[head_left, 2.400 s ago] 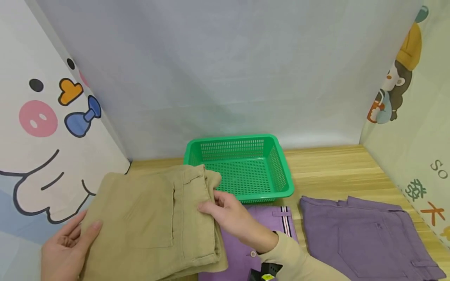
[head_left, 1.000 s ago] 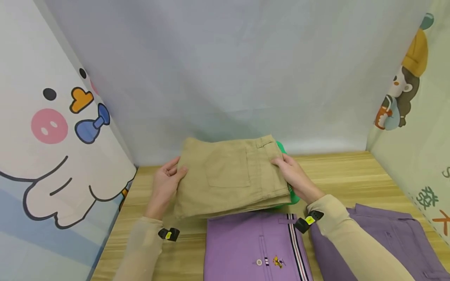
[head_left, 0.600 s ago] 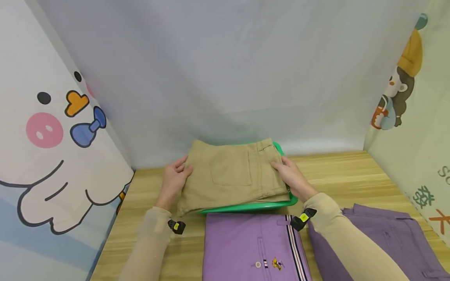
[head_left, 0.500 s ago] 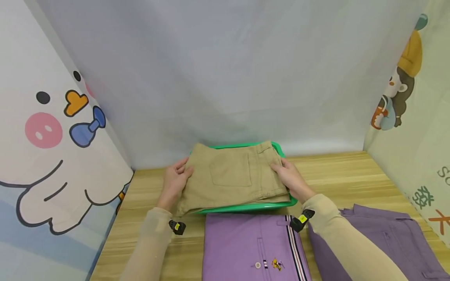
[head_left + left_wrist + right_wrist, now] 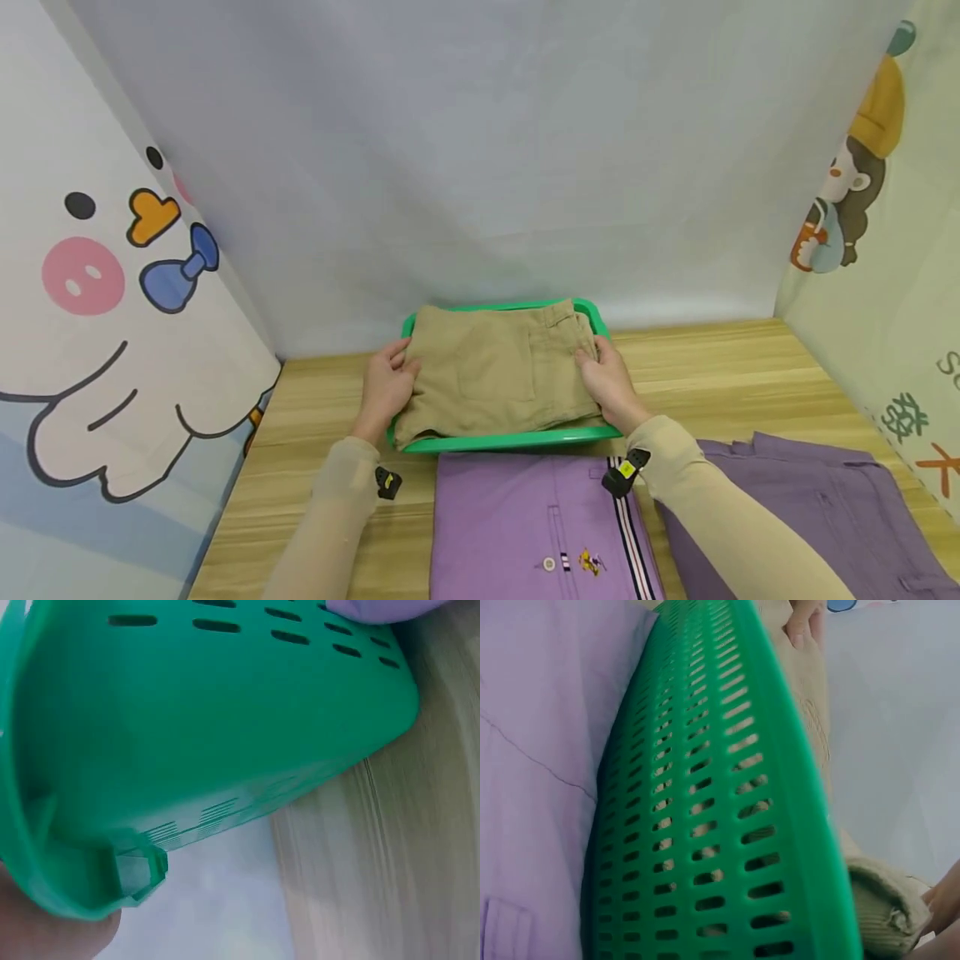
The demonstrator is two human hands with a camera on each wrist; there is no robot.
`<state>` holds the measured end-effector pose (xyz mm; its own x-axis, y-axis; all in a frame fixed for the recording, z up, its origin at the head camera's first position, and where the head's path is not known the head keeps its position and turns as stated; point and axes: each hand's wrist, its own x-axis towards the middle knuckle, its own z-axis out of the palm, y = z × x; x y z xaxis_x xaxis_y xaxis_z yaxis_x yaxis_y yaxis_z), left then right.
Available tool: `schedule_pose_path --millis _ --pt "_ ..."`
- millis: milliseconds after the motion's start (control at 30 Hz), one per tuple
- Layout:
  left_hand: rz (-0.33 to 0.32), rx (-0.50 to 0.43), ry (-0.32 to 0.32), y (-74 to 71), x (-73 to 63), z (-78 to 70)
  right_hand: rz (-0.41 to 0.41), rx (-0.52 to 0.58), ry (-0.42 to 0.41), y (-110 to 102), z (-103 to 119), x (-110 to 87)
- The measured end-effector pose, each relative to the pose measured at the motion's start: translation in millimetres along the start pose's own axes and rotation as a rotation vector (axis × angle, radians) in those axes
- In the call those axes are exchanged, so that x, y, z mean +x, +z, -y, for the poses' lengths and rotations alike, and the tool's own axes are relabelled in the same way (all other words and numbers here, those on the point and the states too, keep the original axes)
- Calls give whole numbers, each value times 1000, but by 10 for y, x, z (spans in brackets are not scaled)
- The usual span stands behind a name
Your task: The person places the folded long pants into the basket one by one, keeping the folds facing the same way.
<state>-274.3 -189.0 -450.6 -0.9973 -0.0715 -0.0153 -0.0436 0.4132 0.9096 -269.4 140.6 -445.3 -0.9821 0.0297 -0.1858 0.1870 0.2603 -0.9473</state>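
Folded khaki trousers point(image 5: 491, 367), back pocket upward, lie within the rim of the green plastic basket point(image 5: 517, 439) in the head view. My left hand point(image 5: 387, 385) holds their left folded edge, thumb on top. At the waistband end my right hand point(image 5: 611, 385) pinches the cloth, with the fingers partly hidden beneath. Through the slots of the basket wall point(image 5: 705, 795), bits of khaki cloth show in the right wrist view. The left wrist view has the basket's outer side point(image 5: 210, 712) and part of my left hand point(image 5: 52, 922) by its rim.
Folded light purple trousers point(image 5: 498, 517) with a striped band lie right in front of the basket. Darker purple trousers point(image 5: 802, 508) are at the right on the wooden table point(image 5: 697, 367). A pale cloth backdrop point(image 5: 480, 167) rises behind, with printed panels on both sides.
Both hands have carried the khaki trousers from the left to the basket and lowered them. Over the last half second they sink inside the rim, and the hands come slightly closer together.
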Motion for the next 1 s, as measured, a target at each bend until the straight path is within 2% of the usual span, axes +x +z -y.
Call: schedule_pose_path --millis 67,300,433,533,633,733,833,933,1000 --pt "1 69 26 31 -2 -3 -2 -16 1 19 -15 1" --pt "-12 431 152 175 -29 -22 -7 -91 -19 57 -56 12" --pt "-16 576 215 264 -41 -13 -10 -230 -63 79 -113 42" --pt "-13 662 234 310 -57 -8 -30 -340 -79 99 -159 67" --pt "10 743 264 330 -92 -7 -32 -404 -75 134 -184 84" --pt "95 807 332 348 -150 -18 -37 -507 -120 172 -185 38" --pt "235 838 347 386 -222 -44 -53 -658 -233 220 -152 -67" --pt "354 846 289 414 -283 -96 -64 -829 -385 256 -85 -127" --pt "403 837 240 413 -300 -134 -26 -903 -442 261 -40 -119"
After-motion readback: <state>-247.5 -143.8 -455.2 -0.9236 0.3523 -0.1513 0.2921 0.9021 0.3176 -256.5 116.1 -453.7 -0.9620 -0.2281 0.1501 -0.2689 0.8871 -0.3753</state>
